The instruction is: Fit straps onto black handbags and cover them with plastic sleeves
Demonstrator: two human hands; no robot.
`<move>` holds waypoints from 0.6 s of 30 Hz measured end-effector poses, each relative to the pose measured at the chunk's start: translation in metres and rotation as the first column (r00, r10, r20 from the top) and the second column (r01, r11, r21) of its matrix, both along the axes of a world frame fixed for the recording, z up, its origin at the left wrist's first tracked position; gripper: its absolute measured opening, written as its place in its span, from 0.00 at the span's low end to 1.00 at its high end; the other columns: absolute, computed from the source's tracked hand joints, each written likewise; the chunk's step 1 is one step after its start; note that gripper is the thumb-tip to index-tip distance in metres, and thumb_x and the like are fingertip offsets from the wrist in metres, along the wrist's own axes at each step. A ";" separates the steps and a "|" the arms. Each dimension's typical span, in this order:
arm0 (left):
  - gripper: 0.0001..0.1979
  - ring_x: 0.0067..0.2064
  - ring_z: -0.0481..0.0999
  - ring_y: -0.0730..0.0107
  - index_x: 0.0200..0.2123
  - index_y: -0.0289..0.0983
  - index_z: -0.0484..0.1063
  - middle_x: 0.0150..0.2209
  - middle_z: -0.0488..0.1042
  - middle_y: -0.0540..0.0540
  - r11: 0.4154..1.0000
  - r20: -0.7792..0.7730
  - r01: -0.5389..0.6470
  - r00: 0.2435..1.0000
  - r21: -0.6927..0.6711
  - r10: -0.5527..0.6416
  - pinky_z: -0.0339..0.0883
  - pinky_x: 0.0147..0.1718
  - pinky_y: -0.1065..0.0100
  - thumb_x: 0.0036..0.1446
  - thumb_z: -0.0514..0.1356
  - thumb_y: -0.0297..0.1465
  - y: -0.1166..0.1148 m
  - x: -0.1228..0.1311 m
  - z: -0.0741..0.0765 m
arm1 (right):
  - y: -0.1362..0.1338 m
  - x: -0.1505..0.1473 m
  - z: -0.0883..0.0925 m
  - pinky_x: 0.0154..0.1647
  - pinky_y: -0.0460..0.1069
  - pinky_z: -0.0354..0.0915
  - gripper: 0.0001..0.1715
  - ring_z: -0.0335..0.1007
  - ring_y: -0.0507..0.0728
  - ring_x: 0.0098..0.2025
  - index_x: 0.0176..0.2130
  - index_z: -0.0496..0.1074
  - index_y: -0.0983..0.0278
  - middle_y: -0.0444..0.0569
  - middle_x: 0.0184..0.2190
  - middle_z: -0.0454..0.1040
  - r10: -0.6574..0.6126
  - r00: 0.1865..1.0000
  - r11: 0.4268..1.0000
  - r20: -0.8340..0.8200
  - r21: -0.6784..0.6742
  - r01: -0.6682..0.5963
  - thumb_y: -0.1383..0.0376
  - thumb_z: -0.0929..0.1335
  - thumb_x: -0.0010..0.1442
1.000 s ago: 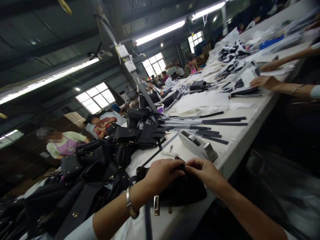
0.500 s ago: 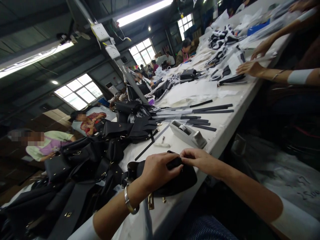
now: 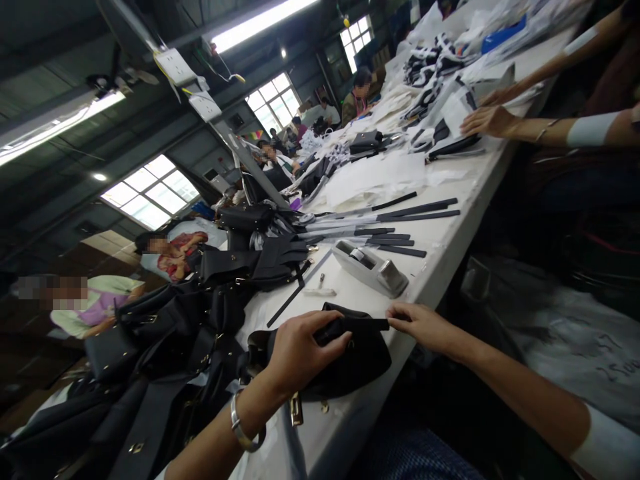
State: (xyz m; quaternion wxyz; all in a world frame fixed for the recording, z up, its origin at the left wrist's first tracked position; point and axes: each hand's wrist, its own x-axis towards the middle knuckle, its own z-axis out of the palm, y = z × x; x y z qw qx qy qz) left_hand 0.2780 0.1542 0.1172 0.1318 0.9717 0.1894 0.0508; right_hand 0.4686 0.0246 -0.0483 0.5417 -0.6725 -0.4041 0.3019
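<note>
A small black bag with gold-coloured fittings lies at the near edge of the table. Over it, my left hand is closed around a dark, bunched or rolled part of a black strap; my fingers partly hide it. The strap's flat end stretches out to the right above the bag. My right hand pinches the tip of that end between thumb and fingers. A gold-coloured metal fitting hangs below my left wrist.
A grey tape dispenser stands just beyond my hands. Several dark strips lie farther back on the white table. Black bags are heaped to the left. A co-worker's hands work at the far right edge.
My right hand has moved right, away from my left, and a length of black strap now stretches between them. The view has shifted slightly. A co-worker's hand at the far right has moved.
</note>
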 end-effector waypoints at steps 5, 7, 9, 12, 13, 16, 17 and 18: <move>0.15 0.43 0.81 0.61 0.46 0.42 0.80 0.42 0.83 0.47 1.000 0.006 -0.014 1.000 -0.005 0.014 0.71 0.41 0.68 0.58 0.65 0.40 -0.002 0.000 0.001 | -0.008 -0.002 -0.017 0.30 0.51 0.61 0.09 0.69 0.58 0.29 0.27 0.74 0.60 0.43 0.24 0.76 -0.045 0.998 0.999 0.049 -0.023 0.046 0.59 0.67 0.54; 0.15 0.43 0.81 0.61 0.45 0.41 0.80 0.42 0.83 0.47 1.000 0.007 -0.014 1.000 -0.009 0.014 0.71 0.41 0.68 0.57 0.65 0.40 -0.002 0.000 0.001 | -0.009 -0.004 -0.019 0.30 0.51 0.61 0.09 0.69 0.58 0.28 0.27 0.74 0.59 0.43 0.24 0.76 -0.051 0.997 0.998 0.064 -0.032 0.053 0.60 0.66 0.55; 0.15 0.43 0.81 0.61 0.46 0.41 0.80 0.42 0.83 0.47 1.000 0.006 -0.007 1.000 -0.015 0.007 0.71 0.42 0.68 0.58 0.65 0.40 -0.002 0.001 0.001 | -0.009 -0.005 -0.020 0.30 0.51 0.60 0.09 0.69 0.58 0.28 0.28 0.74 0.59 0.44 0.24 0.76 -0.059 0.995 0.997 0.078 -0.046 0.063 0.61 0.66 0.55; 0.15 0.42 0.81 0.62 0.46 0.41 0.80 0.42 0.83 0.47 1.000 0.003 -0.011 1.000 -0.018 0.011 0.71 0.42 0.67 0.58 0.65 0.39 -0.002 0.002 0.001 | -0.009 -0.005 -0.020 0.32 0.51 0.60 0.08 0.70 0.58 0.30 0.28 0.74 0.59 0.44 0.26 0.77 -0.082 0.992 0.994 0.098 -0.068 0.089 0.62 0.66 0.56; 0.15 0.42 0.81 0.62 0.46 0.41 0.80 0.42 0.83 0.46 1.000 0.003 -0.016 1.000 -0.018 0.016 0.71 0.42 0.67 0.58 0.65 0.39 -0.002 0.002 0.001 | -0.009 -0.005 -0.021 0.33 0.51 0.60 0.07 0.71 0.59 0.31 0.28 0.74 0.59 0.44 0.27 0.77 -0.091 0.990 0.992 0.105 -0.076 0.099 0.62 0.66 0.56; 0.15 0.42 0.81 0.62 0.46 0.41 0.79 0.42 0.83 0.47 1.000 0.005 -0.024 1.000 -0.019 0.024 0.71 0.42 0.67 0.57 0.65 0.39 -0.003 0.000 0.001 | -0.009 -0.007 -0.022 0.34 0.52 0.59 0.07 0.71 0.60 0.33 0.29 0.74 0.59 0.46 0.29 0.78 -0.121 0.985 0.986 0.123 -0.100 0.134 0.63 0.66 0.56; 0.15 0.42 0.81 0.62 0.46 0.40 0.79 0.42 0.83 0.47 0.999 0.005 -0.024 1.000 -0.021 0.024 0.70 0.42 0.67 0.57 0.65 0.39 -0.004 -0.001 0.000 | -0.009 -0.008 -0.022 0.34 0.52 0.58 0.07 0.71 0.60 0.33 0.30 0.74 0.59 0.46 0.30 0.78 -0.132 0.983 0.983 0.129 -0.108 0.146 0.63 0.66 0.56; 0.15 0.42 0.81 0.62 0.46 0.40 0.79 0.42 0.83 0.47 0.999 0.005 -0.023 1.000 -0.022 0.023 0.70 0.41 0.67 0.58 0.65 0.39 -0.004 -0.001 0.000 | -0.009 -0.009 -0.022 0.34 0.52 0.58 0.07 0.71 0.61 0.34 0.30 0.74 0.59 0.47 0.30 0.78 -0.143 0.981 0.981 0.134 -0.116 0.158 0.63 0.66 0.56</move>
